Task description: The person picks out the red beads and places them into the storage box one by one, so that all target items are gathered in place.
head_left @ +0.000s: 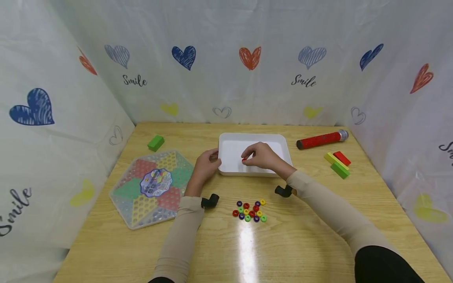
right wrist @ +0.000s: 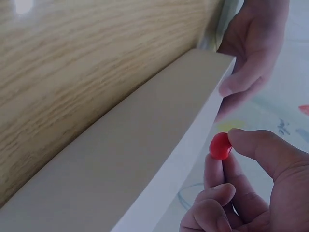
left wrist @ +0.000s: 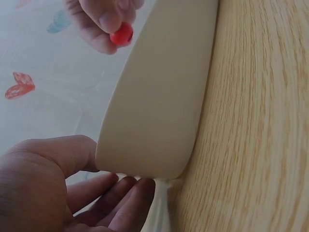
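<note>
My right hand (head_left: 263, 156) is over the white tray (head_left: 231, 143), pinching a small red bead (right wrist: 219, 146) between thumb and fingertips. In the left wrist view the same bead shows a dark hole in its side. At the tray's left end, my left hand (head_left: 206, 167) grips the wall, with the thumb at the rim and the fingers against the outside. Nearer to me, several ring-shaped beads (head_left: 246, 212) in red, yellow, green and dark blue lie in a loose group on the wooden table (head_left: 290, 243).
A hexagonal game board (head_left: 145, 204) with coloured triangles lies left of the tray. Behind it is a green block (head_left: 155, 143). On the right are a red cylinder (head_left: 320, 140) with a silvery end and red (head_left: 342, 158), yellow (head_left: 332, 158) and green (head_left: 340, 170) blocks.
</note>
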`<state>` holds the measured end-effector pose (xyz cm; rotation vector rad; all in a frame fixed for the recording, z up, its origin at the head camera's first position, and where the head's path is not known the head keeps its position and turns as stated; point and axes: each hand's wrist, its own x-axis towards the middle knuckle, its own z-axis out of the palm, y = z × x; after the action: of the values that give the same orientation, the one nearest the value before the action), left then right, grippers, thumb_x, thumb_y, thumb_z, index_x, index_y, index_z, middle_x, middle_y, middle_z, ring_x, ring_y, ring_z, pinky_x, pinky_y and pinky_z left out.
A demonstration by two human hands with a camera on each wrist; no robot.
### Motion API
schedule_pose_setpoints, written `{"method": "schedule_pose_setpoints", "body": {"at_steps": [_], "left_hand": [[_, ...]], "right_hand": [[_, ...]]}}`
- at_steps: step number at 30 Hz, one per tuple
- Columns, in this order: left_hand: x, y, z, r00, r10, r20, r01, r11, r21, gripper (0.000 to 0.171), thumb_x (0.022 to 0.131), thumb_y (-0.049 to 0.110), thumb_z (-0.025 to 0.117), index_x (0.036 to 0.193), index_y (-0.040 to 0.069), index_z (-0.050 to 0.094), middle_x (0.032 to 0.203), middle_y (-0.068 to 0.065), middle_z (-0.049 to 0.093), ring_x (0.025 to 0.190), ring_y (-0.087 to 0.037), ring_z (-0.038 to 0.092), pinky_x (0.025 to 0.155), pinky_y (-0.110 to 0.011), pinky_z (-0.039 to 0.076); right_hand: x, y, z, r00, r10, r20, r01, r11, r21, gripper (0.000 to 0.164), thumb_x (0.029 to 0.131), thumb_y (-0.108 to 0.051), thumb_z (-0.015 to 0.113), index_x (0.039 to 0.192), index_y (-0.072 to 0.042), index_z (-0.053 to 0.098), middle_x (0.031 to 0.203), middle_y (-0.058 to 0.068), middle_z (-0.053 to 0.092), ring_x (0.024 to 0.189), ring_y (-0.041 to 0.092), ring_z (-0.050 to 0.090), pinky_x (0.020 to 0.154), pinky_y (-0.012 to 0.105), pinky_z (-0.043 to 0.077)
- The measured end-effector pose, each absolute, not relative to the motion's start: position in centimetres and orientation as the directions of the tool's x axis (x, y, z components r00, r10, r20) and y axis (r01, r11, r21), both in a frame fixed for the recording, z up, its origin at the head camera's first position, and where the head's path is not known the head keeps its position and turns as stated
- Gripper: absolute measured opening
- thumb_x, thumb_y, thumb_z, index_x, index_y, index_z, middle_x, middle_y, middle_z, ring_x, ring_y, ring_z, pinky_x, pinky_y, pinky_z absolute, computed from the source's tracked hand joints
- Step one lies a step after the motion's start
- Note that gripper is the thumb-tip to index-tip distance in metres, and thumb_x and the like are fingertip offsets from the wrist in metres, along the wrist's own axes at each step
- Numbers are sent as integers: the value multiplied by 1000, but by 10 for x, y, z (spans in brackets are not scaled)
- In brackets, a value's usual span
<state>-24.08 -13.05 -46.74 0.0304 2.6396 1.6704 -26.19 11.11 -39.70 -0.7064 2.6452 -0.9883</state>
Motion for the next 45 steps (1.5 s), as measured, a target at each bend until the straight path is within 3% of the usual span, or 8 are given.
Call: {"method": "schedule_pose_setpoints", "body": {"at_steps": [6, 11, 19, 24, 30, 40, 45], "left_hand": [[-238, -131, -470, -1000, 26, -13, -1, 414, 910, 50, 96, 15, 62, 144, 8, 56, 142, -14, 59, 130, -31, 58, 112, -47, 47], [-237, -131, -468, -1000, 17, -3, 5, 413, 911, 49, 96, 15, 62, 144, 7, 56, 142, -13, 59, 130, -30, 59, 110, -47, 48], [-238, -132, -467, -1000, 23, 1, 10, 390, 921, 51, 95, 14, 63, 144, 5, 55, 142, -15, 59, 130, -31, 59, 110, -47, 48], [-238, -132, -468, -1000, 29, -1, 11, 397, 918, 51, 95, 14, 63, 145, 7, 55, 142, -14, 59, 131, -31, 58, 110, -47, 48], [-238, -134, -467, -999, 32, -15, -1, 392, 920, 51, 96, 14, 64, 145, 7, 55, 142, -14, 59, 131, -32, 58, 110, -48, 48], [-238, -133, -468, -1000, 26, -12, -1, 399, 917, 50, 96, 13, 64, 145, 7, 55, 141, -15, 60, 131, -32, 59, 111, -48, 47], [-238, -132, -466, -1000, 23, -9, 1, 405, 914, 50, 96, 13, 63, 145, 7, 55, 141, -14, 60, 131, -31, 59, 112, -47, 47]], "right_hand": [[-274, 108, -403, -876, -474, -88, -302, 681, -667, 20, 87, -18, 77, 103, -7, 78, 96, 7, 77, 71, 19, 69, 62, 27, 50], [-283, 105, -406, -882, -455, -122, -267, 697, -666, 20, 86, -18, 77, 103, -8, 79, 89, 6, 77, 62, 14, 61, 52, 26, 45], [-293, 102, -411, -885, -421, -198, -190, 715, -673, 21, 87, -18, 77, 105, -9, 77, 79, 10, 74, 61, 24, 63, 46, 26, 41], [-298, 101, -420, -893, -408, -191, -198, 736, -647, 19, 86, -20, 78, 103, -11, 78, 77, 4, 72, 58, 15, 60, 46, 26, 42], [-301, 97, -428, -893, -398, -211, -180, 745, -642, 18, 85, -18, 78, 102, -11, 79, 70, 5, 70, 53, 10, 55, 45, 26, 41], [-300, 96, -430, -896, -397, -196, -188, 741, -644, 21, 86, -18, 78, 104, -10, 78, 80, 4, 72, 54, 10, 56, 46, 26, 42], [-300, 101, -424, -904, -385, -186, -184, 743, -643, 23, 88, -19, 76, 109, -10, 78, 93, 7, 74, 64, 14, 60, 51, 27, 45]]}}
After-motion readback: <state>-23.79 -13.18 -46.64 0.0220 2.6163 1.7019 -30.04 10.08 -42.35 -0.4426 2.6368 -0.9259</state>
